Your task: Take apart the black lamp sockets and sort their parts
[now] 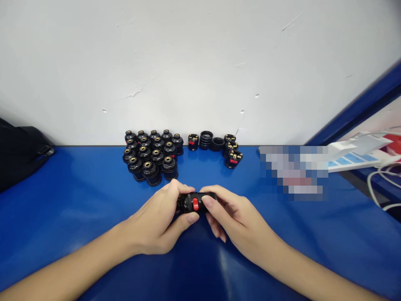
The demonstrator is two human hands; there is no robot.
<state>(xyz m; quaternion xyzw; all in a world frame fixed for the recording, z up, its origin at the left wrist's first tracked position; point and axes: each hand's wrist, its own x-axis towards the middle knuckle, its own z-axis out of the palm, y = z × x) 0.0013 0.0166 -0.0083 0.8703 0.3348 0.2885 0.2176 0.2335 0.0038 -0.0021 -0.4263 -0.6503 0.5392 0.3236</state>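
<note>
Near the table [78, 200] edge, your left hand [156, 221] and right hand [232, 217] pinch one socket [194, 202] between them, red tab up for inspection; finished sockets [152, 156] stand behind it.

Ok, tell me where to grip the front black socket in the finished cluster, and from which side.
Grip the front socket by its narrow upper neck, coming straight down from above. It stands upright with the brass end up, and neighbours crowd its back and sides, so only the top and the front are free. Both hands, left hand and right hand, hold another piece.
</note>
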